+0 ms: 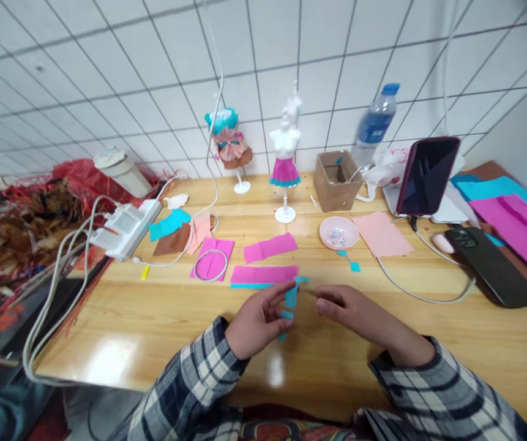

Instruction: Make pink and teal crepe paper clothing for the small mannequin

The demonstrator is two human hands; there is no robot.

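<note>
My left hand pinches a narrow blue crepe paper strip that hangs down between thumb and fingers. Facing it, my right hand has its thumb and fingers pressed together around a thin, blurred item whose tip points at the strip; what it is I cannot make out. Just beyond my left hand lies a pink paper strip with a blue strip along its near edge. Another pink strip rests behind it. A white dress-form figure in a pink skirt with blue trim stands further back.
A second figure wears a blue and brown dress. Right of centre are a cardboard box, a pink dish of beads and peach paper. A propped phone and a dark phone sit right. Cables cross from the power strip.
</note>
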